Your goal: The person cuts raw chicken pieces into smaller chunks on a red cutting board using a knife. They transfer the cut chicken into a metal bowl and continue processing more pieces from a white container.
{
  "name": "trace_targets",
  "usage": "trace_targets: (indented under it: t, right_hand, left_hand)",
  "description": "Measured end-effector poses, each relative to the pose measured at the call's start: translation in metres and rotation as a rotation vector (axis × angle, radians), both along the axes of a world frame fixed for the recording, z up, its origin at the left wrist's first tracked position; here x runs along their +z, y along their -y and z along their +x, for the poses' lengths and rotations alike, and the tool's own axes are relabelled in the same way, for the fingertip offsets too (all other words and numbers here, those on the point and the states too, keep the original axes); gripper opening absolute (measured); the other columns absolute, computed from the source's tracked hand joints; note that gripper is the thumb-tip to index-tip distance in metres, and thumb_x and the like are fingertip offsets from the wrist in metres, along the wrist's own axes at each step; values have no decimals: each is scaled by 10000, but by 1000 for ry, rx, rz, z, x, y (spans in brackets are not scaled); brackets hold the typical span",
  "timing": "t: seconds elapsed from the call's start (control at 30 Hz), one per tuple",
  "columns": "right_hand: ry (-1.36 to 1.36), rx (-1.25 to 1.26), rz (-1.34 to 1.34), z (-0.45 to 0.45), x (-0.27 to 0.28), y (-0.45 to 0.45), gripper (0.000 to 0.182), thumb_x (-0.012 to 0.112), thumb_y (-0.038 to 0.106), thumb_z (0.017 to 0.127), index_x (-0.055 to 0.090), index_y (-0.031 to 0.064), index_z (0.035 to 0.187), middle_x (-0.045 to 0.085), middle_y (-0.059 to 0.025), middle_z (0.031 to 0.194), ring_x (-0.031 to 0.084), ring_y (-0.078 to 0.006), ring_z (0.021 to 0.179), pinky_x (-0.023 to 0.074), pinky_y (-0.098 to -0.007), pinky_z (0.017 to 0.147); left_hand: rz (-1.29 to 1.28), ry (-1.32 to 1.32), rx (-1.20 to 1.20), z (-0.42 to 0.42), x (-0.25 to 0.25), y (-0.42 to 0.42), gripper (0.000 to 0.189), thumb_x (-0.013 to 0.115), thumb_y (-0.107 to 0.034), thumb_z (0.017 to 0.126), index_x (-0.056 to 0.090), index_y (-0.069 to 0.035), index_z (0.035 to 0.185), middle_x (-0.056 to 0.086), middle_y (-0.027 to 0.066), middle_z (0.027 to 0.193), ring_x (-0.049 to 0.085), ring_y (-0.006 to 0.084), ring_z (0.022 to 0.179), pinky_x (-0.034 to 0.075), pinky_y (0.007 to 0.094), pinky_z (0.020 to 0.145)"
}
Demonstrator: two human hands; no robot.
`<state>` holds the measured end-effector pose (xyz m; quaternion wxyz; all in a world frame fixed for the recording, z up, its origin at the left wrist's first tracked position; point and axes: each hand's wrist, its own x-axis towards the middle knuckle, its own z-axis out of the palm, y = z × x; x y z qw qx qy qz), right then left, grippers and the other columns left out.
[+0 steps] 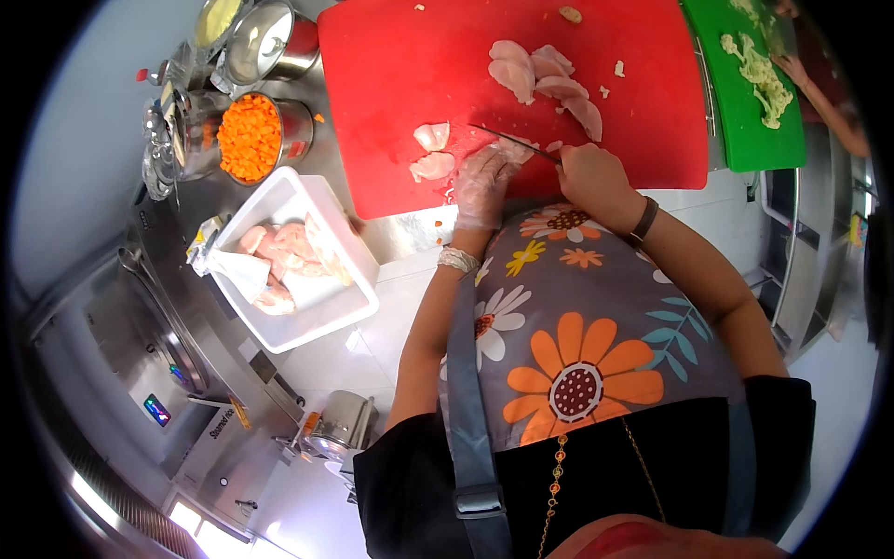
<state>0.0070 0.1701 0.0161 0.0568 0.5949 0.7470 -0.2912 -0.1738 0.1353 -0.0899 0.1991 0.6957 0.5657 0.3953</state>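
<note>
My right hand (594, 175) grips a knife (513, 140), its thin dark blade pointing left across the red cutting board (398, 77). In a clear plastic glove, my left hand (482, 182) presses on a piece of raw chicken (518, 149), with the blade lying over that meat. My fingers partly hide the piece. Two cut chunks of chicken (431, 166) rest on the board just left of the gloved hand. Farther up, several pale chicken slices (513, 72) lie in a loose cluster, some overlapping. Small white scraps (619, 68) are scattered to their right.
Left of the board, a white plastic tub (328, 307) holds raw chicken and a plastic bag. Behind it stands a metal pot of diced carrots (250, 138), near a lidded steel pot (260, 42). At right, another person's hand (793, 70) is by cauliflower (761, 77) on a green board (754, 150).
</note>
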Motion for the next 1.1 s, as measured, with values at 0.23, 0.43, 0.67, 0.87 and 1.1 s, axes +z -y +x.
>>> trace_targets:
  t: [0.23, 0.43, 0.67, 0.87, 1.1]
  right_hand:
    - [-19, 4, -35, -20, -24, -13, 161, 562, 142, 795, 640, 3, 819, 642, -225, 806, 639, -381, 775, 507, -469, 662]
    - [-152, -101, 120, -17, -38, -16, 208, 585, 201, 827, 642, 5, 861, 638, -217, 766, 629, -385, 748, 503, -473, 672]
    - [-63, -36, 26, -7, 1, 0, 205, 571, 182, 832, 638, -7, 876, 632, -221, 769, 623, -388, 747, 497, -482, 669]
    - [-13, 6, -20, -9, -12, -1, 218, 565, 171, 831, 631, -23, 906, 635, -220, 769, 625, -386, 757, 497, -474, 658]
    - [-138, -71, 39, -40, -37, -14, 239, 575, 188, 830, 630, -16, 941, 638, -220, 774, 629, -385, 762, 497, -471, 651]
  left_hand:
    - [15, -17, -1, -1, -18, 0, 110, 627, -56, 764, 668, -57, 866, 657, 129, 926, 628, 297, 852, 514, 379, 748]
    - [10, 50, 27, -7, 2, -2, 143, 659, -59, 737, 682, -67, 878, 669, 125, 934, 627, 289, 884, 499, 391, 794]
    - [-13, -20, 91, -14, -5, 5, 116, 682, -86, 730, 692, -62, 843, 672, 123, 887, 628, 281, 836, 498, 369, 749]
    - [-39, -126, -5, -14, -14, 4, 69, 638, -116, 772, 674, -64, 800, 668, 120, 853, 625, 286, 775, 498, 380, 696]
    - [11, -119, -40, -16, -6, 1, 88, 625, -84, 767, 663, -66, 844, 664, 97, 883, 625, 271, 825, 500, 376, 718]
